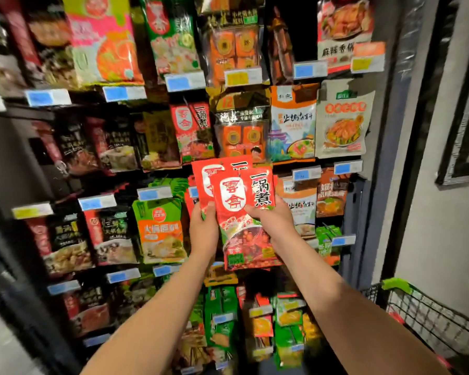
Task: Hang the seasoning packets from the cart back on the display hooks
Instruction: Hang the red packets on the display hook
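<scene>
Both my hands are raised in front of the display wall, holding red seasoning packets with a white oval logo. My left hand (203, 228) grips the rear red packet (201, 180) by its lower left side. My right hand (272, 219) grips the front red packet (241, 212), which overlaps the rear one. A matching red packet (191, 131) hangs on a hook just above them. The cart (428, 320), black wire with a green handle, shows at the bottom right; its contents are hidden.
Rows of hanging seasoning packets fill the wall, with blue and yellow price tags (184, 82) on the hook ends. A green and orange packet (160, 228) hangs left of my hands. A dark post (398, 131) and a pale wall bound the display on the right.
</scene>
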Available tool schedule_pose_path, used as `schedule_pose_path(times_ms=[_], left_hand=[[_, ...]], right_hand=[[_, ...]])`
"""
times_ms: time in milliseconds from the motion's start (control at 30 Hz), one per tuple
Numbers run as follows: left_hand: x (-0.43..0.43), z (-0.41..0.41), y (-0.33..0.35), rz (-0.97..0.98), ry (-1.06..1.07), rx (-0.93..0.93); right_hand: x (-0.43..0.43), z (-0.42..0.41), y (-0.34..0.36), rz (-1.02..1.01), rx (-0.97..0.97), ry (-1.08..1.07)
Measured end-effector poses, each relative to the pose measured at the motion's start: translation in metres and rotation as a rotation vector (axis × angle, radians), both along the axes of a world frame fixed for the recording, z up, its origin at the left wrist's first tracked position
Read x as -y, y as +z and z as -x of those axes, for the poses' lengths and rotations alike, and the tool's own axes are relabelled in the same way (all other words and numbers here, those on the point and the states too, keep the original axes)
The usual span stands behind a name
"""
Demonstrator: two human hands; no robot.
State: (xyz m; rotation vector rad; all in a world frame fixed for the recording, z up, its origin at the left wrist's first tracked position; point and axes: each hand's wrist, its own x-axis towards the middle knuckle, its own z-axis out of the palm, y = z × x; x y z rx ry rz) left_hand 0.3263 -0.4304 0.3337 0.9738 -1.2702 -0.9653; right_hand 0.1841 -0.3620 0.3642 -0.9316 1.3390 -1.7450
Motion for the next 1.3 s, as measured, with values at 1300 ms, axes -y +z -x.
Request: schedule_pose_path(times_ms=[1300], left_hand=[[0.257, -0.025, 0.211, 0.108, -0.014, -0.215]], right_hand=[[0.228, -0.036, 0.135, 0.198, 0.007, 0.01]])
